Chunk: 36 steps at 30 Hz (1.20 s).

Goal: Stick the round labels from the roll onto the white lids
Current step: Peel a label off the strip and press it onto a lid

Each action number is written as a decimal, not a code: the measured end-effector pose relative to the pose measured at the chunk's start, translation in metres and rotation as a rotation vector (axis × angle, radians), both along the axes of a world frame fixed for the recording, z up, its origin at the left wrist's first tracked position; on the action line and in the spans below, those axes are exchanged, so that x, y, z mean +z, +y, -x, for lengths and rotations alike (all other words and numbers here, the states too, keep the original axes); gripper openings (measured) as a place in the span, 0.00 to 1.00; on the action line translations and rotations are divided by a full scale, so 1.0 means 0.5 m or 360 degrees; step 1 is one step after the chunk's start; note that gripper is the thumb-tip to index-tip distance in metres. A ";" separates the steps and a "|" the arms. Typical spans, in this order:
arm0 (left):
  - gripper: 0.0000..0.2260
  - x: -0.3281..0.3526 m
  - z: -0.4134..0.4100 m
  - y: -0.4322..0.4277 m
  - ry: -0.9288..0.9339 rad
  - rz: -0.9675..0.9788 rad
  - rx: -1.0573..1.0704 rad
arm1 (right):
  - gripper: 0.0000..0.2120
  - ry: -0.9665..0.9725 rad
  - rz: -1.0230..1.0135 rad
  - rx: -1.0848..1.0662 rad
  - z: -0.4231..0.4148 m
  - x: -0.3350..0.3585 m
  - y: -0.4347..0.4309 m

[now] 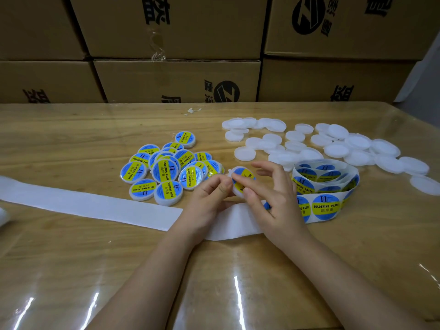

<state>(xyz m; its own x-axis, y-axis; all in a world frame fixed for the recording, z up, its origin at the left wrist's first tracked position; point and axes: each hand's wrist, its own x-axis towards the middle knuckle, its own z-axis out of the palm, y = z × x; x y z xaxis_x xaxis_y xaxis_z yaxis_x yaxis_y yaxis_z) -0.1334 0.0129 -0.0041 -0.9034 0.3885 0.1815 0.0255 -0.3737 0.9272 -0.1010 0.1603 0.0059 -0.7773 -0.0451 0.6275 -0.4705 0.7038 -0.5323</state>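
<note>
- Peeled backing strip (95,206) trails left over the desk (59,246).
- Labelled lids (164,171) heaped left of centre.
- Left grip (207,198) pinches the lid (231,172) by its edge, held above the desk.
- Right grip (271,194) pinches the same lid, forefinger on the label (247,174). Best rub from the middle outward, keep it centred, no bubbles.
- Label roll (326,179) just right of the hands, with blank white lids (345,148) behind.
- Cartons (333,79) at the back are closed, contents hidden.

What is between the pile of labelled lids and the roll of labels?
In the head view, the left hand and right hand are there, holding one lid with a label on it, above the white backing strip.
</note>
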 end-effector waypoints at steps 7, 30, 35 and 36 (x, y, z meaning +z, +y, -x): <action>0.10 -0.005 0.011 -0.006 -0.0032 -0.0065 0.0180 | 0.15 0.0024 0.0033 0.0064 -0.003 0.006 0.004; 0.14 -0.004 0.003 0.000 -0.0103 -0.0062 -0.0010 | 0.16 0.0032 0.0092 -0.0122 0.004 0.009 0.014; 0.16 0.001 0.007 -0.001 -0.0131 -0.0063 0.0082 | 0.16 0.0016 0.0080 -0.0177 0.007 0.009 0.020; 0.16 0.003 0.009 -0.003 -0.0143 -0.0069 0.0114 | 0.17 0.0006 0.0088 -0.0186 0.007 0.008 0.022</action>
